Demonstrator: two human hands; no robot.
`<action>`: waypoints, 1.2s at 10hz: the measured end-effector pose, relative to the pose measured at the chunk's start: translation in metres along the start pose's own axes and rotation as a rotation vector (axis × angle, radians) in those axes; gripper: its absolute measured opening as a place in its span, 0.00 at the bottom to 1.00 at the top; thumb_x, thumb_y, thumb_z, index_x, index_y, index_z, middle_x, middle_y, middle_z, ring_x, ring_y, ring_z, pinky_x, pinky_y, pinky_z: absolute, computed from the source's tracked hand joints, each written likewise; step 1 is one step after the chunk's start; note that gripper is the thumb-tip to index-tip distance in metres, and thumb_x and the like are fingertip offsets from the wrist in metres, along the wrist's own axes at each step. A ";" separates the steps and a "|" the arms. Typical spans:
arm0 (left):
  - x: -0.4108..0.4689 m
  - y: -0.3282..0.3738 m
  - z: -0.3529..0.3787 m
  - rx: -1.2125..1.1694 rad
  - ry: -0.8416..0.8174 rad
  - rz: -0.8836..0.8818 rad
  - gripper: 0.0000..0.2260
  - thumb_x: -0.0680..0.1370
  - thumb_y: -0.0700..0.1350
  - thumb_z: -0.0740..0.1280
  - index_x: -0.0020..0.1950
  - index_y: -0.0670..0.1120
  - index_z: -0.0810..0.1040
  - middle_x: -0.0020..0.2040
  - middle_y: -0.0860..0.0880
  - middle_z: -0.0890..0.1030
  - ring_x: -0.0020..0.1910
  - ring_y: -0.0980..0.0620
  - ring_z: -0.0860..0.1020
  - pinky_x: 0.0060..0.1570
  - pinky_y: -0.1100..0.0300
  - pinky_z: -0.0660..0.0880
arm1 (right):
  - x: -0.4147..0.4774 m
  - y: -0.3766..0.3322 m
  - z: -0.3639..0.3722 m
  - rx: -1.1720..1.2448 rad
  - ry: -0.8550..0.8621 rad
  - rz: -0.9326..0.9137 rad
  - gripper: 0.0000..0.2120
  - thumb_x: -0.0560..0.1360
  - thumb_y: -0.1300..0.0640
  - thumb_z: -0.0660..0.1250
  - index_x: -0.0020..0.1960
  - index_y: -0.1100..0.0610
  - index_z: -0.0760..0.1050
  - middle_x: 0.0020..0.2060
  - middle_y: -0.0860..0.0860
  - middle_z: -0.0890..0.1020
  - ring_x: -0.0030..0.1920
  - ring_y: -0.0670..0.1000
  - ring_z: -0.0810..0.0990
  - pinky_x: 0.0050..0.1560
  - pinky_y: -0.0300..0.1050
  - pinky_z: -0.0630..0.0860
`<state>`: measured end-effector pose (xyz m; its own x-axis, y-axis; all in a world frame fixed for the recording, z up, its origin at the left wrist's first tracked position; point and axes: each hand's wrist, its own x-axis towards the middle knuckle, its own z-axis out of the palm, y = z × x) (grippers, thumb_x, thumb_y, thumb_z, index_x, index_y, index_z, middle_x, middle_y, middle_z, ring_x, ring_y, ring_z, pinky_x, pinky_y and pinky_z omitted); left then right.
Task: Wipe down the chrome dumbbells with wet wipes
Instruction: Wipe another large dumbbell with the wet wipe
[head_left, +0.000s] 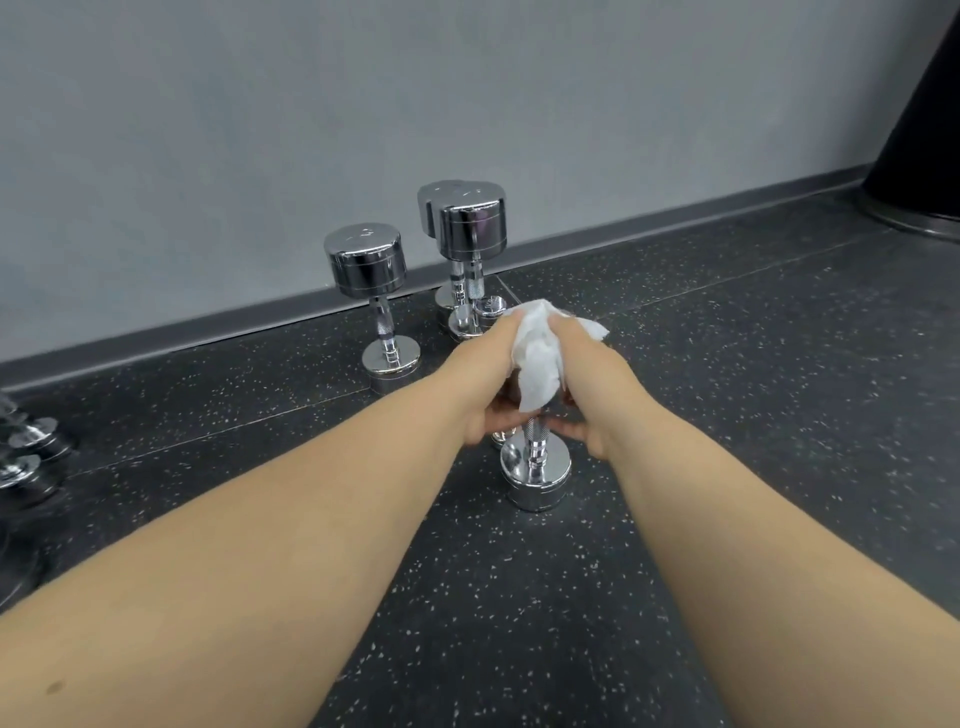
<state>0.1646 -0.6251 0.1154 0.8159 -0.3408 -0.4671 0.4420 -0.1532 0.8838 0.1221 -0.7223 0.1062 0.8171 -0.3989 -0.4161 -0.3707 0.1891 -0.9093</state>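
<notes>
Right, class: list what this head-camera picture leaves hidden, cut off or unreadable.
Head view only.
- Top head of the upright chrome dumbbell being wiped: covered by the crumpled white wet wipe, left hand and right hand.
- Rearmost large chrome dumbbell: mostly behind the large chrome dumbbell in front.
- Small chrome dumbbells at left: blurred, cut by the frame edge.
- Black cone-shaped base: cut off top right.

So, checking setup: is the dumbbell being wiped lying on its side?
No, the dumbbell stands upright on its lower head, wipe over its top.
</notes>
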 end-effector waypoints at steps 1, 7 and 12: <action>-0.004 -0.004 0.002 -0.064 0.008 0.066 0.14 0.77 0.58 0.68 0.46 0.47 0.82 0.38 0.49 0.85 0.35 0.52 0.83 0.36 0.59 0.81 | -0.003 0.004 0.007 -0.027 0.054 -0.076 0.13 0.78 0.47 0.59 0.47 0.53 0.78 0.46 0.54 0.84 0.42 0.53 0.79 0.47 0.48 0.77; -0.077 -0.089 -0.169 -0.596 0.296 0.006 0.17 0.82 0.48 0.57 0.40 0.45 0.80 0.28 0.47 0.80 0.22 0.54 0.75 0.22 0.66 0.71 | -0.077 0.028 0.183 -0.567 -0.176 -0.173 0.09 0.77 0.50 0.64 0.49 0.55 0.78 0.39 0.59 0.83 0.30 0.58 0.80 0.31 0.47 0.78; -0.216 -0.110 -0.315 -0.148 0.470 0.048 0.21 0.83 0.57 0.54 0.54 0.43 0.80 0.43 0.44 0.85 0.37 0.47 0.82 0.46 0.51 0.82 | -0.200 0.070 0.315 -0.263 -0.301 0.018 0.07 0.78 0.59 0.61 0.48 0.59 0.77 0.29 0.56 0.82 0.24 0.54 0.79 0.29 0.46 0.79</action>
<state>0.0571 -0.2429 0.1114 0.9015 0.1161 -0.4170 0.4201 -0.0028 0.9075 0.0713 -0.3469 0.1276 0.8877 -0.1092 -0.4473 -0.4550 -0.0584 -0.8886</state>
